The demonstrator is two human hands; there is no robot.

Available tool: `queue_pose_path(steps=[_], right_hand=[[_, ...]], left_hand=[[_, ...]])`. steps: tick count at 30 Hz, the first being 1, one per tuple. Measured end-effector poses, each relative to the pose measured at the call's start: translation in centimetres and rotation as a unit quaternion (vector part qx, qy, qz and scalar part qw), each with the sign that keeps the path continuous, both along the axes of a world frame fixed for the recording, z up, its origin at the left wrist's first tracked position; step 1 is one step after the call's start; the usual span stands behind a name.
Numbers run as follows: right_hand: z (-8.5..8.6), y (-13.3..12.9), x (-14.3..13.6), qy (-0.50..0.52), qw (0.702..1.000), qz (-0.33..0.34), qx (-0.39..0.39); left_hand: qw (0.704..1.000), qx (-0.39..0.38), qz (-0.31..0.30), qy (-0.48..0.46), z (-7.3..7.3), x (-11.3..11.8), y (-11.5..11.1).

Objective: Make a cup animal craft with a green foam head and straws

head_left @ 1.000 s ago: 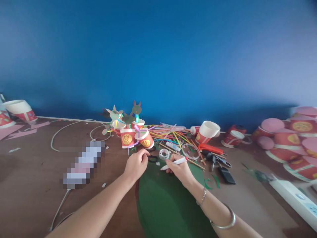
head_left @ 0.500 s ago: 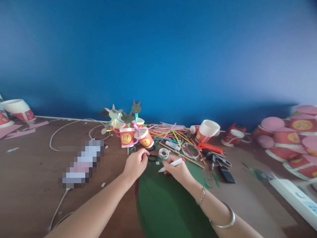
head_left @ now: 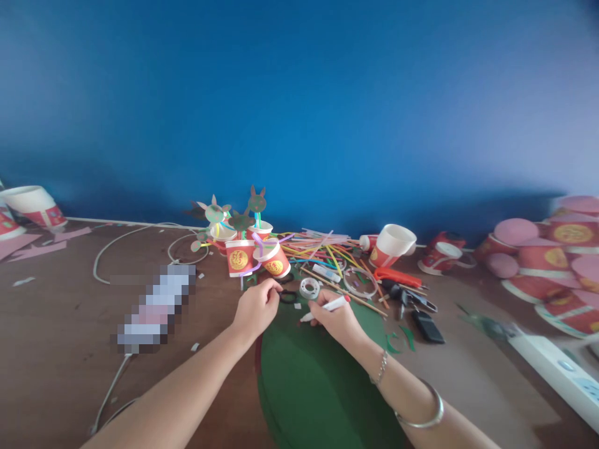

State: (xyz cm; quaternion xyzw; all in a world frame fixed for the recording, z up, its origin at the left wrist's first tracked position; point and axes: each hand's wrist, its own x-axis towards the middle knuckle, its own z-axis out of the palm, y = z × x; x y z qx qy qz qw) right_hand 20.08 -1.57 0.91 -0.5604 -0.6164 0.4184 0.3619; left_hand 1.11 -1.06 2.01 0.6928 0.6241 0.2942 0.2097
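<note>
Obliquely held: a marker [head_left: 333, 304] over a green sheet [head_left: 322, 386] on a cluttered table [head_left: 60, 349]

The right hand [head_left: 340, 324] closes on the white marker, thumb and fingers gathered low on the barrel; the red end slants up to the right and the other end points down to the left. Whether that lower end touches the sheet cannot be told. The left hand [head_left: 256, 307] lies with its fingers curled in at the sheet's upper left margin, just beside a pair of black scissors [head_left: 291, 301]; whether it pinches anything is hidden. The sheet extends from mid-table toward the near edge. Beyond the hands lie a roll of tape [head_left: 303, 289] and, toward the far edge, red paper cups [head_left: 240, 260] and loose coloured straws [head_left: 322, 249].

Handling (judged from appearance): the marker should be light and rigid, its smooth barrel somewhat slippery, and is best taken close to the lower end, where the right hand has it. The sheet looks thin and flat, likely to slide or crease under a sideways push; its margin offers the better hold, pressed with flat fingertips rather than pinched in the middle.
</note>
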Motion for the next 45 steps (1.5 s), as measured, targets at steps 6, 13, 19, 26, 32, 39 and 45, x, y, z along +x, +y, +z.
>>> queue_pose_path(steps=[6, 13, 19, 26, 32, 39, 45], right_hand=[[0.4, -0.1, -0.1, -0.007, 1.000, -0.003, -0.008], [0.2, 0.0, 0.0, 0.004, 1.000, -0.001, -0.020], [0.1, -0.1, 0.0, 0.008, 1.000, 0.004, -0.016], [0.2, -0.1, 0.1, 0.073, 0.997, 0.012, -0.032], [2.0, 0.3, -0.1, 0.176, 0.981, -0.076, -0.022], [2.5, 0.4, -2.3, 0.124, 0.989, -0.046, -0.066], [0.3, 0.1, -2.8, 0.070, 0.997, -0.038, -0.015]], left_hand=[[1.000, 0.000, 0.003, 0.008, 0.0, 0.1, 0.0], [1.000, 0.008, 0.000, 0.014, 0.0, 0.0, 0.1], [1.000, 0.007, 0.003, 0.014, -0.1, 0.0, 0.1], [1.000, 0.006, 0.002, 0.005, -0.2, -0.1, 0.1], [1.000, 0.001, 0.006, -0.026, -0.5, -0.2, 0.4], [0.999, 0.015, 0.002, -0.049, -0.8, -0.2, 0.6], [0.999, 0.008, -0.001, -0.033, -0.4, -0.2, 0.3]])
